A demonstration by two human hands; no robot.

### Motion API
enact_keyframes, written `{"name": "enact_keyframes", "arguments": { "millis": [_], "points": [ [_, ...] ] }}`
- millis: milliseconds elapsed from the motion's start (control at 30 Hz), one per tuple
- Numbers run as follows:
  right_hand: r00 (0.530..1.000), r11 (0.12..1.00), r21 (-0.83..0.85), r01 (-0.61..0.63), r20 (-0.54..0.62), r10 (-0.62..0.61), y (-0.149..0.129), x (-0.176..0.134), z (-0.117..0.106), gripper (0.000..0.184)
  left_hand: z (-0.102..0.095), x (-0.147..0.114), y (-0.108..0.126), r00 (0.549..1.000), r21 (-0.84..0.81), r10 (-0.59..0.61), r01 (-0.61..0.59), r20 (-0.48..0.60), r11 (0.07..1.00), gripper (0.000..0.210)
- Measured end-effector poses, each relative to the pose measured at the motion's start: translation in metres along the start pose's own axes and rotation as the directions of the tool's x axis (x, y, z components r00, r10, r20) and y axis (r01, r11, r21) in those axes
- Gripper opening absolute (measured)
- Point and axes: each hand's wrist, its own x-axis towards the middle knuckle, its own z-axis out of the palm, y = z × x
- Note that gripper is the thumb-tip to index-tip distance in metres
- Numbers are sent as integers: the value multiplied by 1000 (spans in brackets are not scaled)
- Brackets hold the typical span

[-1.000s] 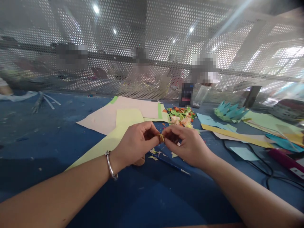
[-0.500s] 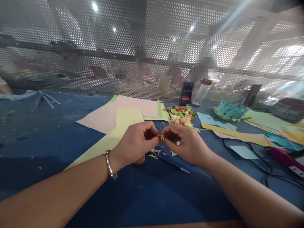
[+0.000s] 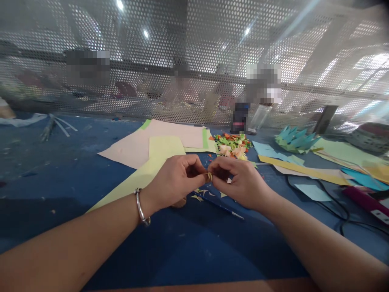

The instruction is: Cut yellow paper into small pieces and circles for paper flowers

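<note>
A mesh screen (image 3: 182, 36) closes off the far side of our blue table (image 3: 194, 255). On the table lie a pink sheet (image 3: 130, 152) and, overlapping it, a yellow sheet (image 3: 121, 190) that runs down under our left arm. To our right are a yellow strip (image 3: 304, 169) and a purple power strip (image 3: 363, 200).

Our left hand (image 3: 174, 178) and right hand (image 3: 246, 182) meet in the middle, fingertips nearly touching. Each has thumb and forefinger pinched together on the same small thing; the other fingers are curled in, and what lies behind them we cannot see.

Beyond our right hand sits a heap (image 3: 232, 142) of bright cut paper. Below our hands a blue stick (image 3: 224, 209) lies on the table beside some pale scraps (image 3: 200, 194).

Smallest of all is the yellow curl (image 3: 209, 177), held between both sets of fingertips, short of the heap. We judge the step in hand to be bending or rolling it; the next move calls for a light, even pinch, with neither hand tugging.
</note>
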Motion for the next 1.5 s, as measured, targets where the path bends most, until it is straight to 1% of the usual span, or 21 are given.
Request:
{"name": "enact_keyframes", "arguments": {
  "millis": [133, 300, 433, 533, 667, 867, 967, 1267, 1333, 1500],
  "points": [
    [1000, 999, 24, -21, 19, 20, 0, 0, 0, 12, 0, 0, 0, 1000, -2, 4, -4, -4, 1000, 7],
    [1000, 1000, 9, -25, 9, 25, -1, 0, 1, 13, 0, 0, -1, 1000, -33, -1, 2, 26, 999, 11],
    [1000, 1000, 21, -15, 25, 15, -1, -1, 1, 14, 0, 1, -3, 998, -99, -10, 16, 56, 995, 9],
    [999, 999, 41, -21, 31, 20, 0, -1, 0, 13, 0, 2, -4, 999, -133, -23, 29, 48, 991, 9],
    [999, 998, 62, -26, 48, 23, 1, 0, -1, 11, 0, 2, -3, 1000, -111, -19, 20, 8, 994, 11],
    [998, 999, 37, -24, 51, 22, 1, 1, -2, 12, -3, 1, -1, 999, -29, 10, -9, 39, 1000, 8],
    [998, 999, 46, -23, 57, 20, 1, 0, -2, 11, -5, 2, 0, 998, -26, 18, -17, 55, 1000, 6],
    [998, 995, 83, -46, 53, 42, 1, -1, -2, 9, -4, 4, -1, 998, -156, -1, 11, 64, 988, 12],
    [998, 996, 75, -38, 59, 34, 1, -1, -2, 9, -4, 4, -1, 998, -128, 4, 5, 67, 992, 12],
    [998, 999, 31, -22, 61, 20, 2, 0, -3, 8, -6, 2, 1, 999, 78, 50, -51, 15, 996, 4]
  ]
}}
